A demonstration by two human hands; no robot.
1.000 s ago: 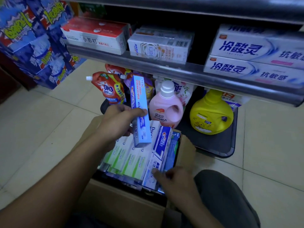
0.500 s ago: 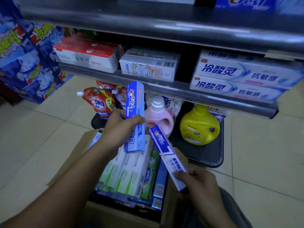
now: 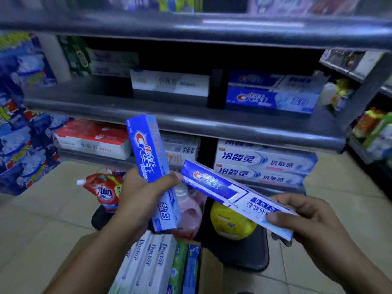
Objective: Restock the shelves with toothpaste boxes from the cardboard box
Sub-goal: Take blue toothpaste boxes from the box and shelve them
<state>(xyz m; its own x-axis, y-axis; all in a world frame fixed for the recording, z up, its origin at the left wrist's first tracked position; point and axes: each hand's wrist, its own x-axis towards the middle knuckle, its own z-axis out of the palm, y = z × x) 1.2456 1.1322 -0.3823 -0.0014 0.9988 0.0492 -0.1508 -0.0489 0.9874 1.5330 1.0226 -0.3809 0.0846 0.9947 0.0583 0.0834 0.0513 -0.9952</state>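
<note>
Head view: the cardboard box (image 3: 212, 271) is sitting nearest, low centre, with more toothpaste boxes (image 3: 148, 262) lying inside. Above it the left hand (image 3: 142, 200) is gripping an upright blue box (image 3: 151, 164) and the right hand (image 3: 309, 221) is pinching a slanted blue box (image 3: 231, 195) by its near end. The step looks like carrying both to the shelving. The next move is probably sliding them beside the matching blue boxes (image 3: 269, 96) on the middle shelf (image 3: 101, 96).

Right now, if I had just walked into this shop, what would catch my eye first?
The left hand grips an upright Crest box at centre, while the right hand holds a slanted Crest box beside it. Behind them, a stack of Crest boxes sits at the right of the middle shelf. Below the hands, a cardboard box holds white Doctor boxes.
</note>
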